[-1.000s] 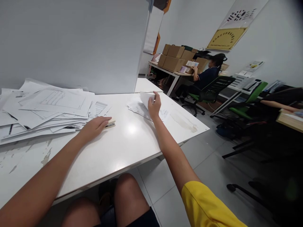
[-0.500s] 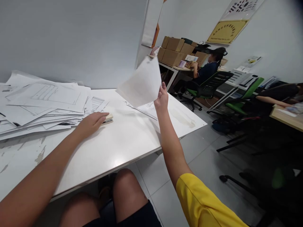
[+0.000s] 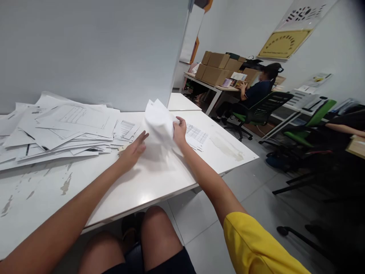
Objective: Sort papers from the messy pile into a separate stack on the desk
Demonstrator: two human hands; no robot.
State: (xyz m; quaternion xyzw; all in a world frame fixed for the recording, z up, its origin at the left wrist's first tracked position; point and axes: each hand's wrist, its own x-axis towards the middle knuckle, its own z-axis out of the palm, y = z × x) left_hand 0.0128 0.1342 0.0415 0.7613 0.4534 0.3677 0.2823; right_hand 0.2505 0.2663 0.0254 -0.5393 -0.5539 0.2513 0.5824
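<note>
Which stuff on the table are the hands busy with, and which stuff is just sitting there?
Busy with:
- sheet of paper, pinched by the right hand
- left hand, fingers spread, reaching toward that sheet

Just sitting there:
- big paper pile on the white table
- printed sheet beyond the right hand
- cardboard boxes on the far desk

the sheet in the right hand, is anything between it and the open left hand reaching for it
Nothing visible does. The left hand is open just left of the sheet that the right hand holds above the table.
</note>
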